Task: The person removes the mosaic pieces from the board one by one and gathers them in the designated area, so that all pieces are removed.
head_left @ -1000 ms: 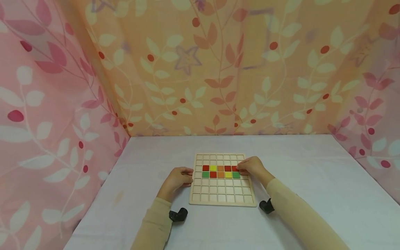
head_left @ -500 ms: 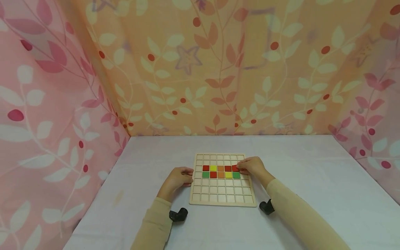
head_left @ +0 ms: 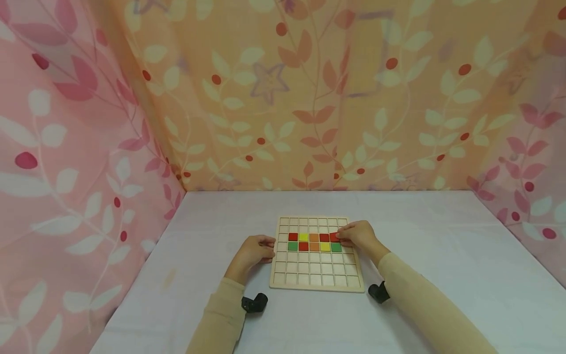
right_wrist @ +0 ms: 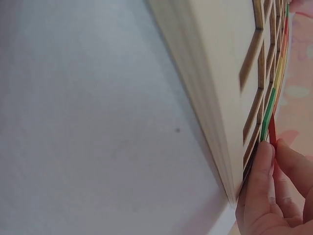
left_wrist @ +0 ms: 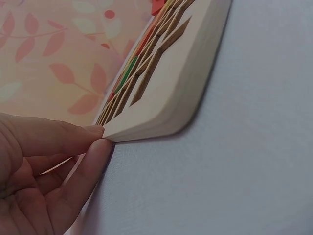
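Note:
A square wooden grid board [head_left: 315, 281] lies on the table, with two rows of red, yellow, orange and green tiles in its cells. At the board's left edge is my left hand [head_left: 254, 251], thumb and forefinger pinching the rim in the left wrist view. My right hand [head_left: 360, 234] reaches over the right side and pinches a red tile [head_left: 334, 237] at the end of the upper row. That red tile is tilted up out of line with the others, its edge sticking up beside the green tile [right_wrist: 268, 113] in the right wrist view. Its far corner is hidden by my fingers.
The board stands on a white-covered table [head_left: 212, 216]. Patterned cloth [head_left: 239, 113] hangs behind it and along both sides. A black wrist device [head_left: 255, 303] sits at my left sleeve, and another black device [head_left: 378, 292] at the right one.
The red tile under my right fingers has tipped up slightly from lying level in the row. Both hands keep their places on the board; the head view has shifted a little.

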`<state>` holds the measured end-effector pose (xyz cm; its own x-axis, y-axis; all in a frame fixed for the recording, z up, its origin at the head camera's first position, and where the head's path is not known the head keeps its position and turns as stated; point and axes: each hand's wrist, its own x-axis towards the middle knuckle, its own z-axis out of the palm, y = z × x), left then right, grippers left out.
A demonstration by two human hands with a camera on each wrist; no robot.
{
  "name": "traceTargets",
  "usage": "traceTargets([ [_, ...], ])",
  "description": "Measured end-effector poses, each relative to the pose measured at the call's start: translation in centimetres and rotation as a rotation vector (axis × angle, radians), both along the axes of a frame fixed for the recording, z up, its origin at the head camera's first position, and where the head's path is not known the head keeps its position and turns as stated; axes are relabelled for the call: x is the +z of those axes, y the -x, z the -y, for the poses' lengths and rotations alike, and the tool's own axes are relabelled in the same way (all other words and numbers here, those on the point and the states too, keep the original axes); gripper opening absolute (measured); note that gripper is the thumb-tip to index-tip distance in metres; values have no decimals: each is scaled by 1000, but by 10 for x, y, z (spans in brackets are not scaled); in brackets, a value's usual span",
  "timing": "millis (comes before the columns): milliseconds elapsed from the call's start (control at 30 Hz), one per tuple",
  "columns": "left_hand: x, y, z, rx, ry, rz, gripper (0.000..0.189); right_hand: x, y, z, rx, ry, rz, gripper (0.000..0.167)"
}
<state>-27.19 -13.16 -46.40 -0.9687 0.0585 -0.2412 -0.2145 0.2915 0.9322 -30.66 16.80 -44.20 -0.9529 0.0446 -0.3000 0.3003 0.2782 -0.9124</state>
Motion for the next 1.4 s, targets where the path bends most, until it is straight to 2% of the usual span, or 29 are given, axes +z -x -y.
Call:
traceTargets([
  [133,0,0,0,-1,-3,4,44,3,0,-3,-14,-21,15,29],
  [400,-1,1,1,11,16,11,43,11,-1,-18,-32,25,51,34],
  [600,-1,-1,2,8,9,5,42,15,-5,-36,-6,17,34,38],
  [867,-1,-2,1,6,19,10,42,20,-12,-59,13,-144,-27,39],
  [1100,0,-1,1,0,19,8,42,22,-14,-74,-12,7,17,41],
  [1400,-3,2,1,0,16,9,43,20,-12,-87,-23,7,47,45],
])
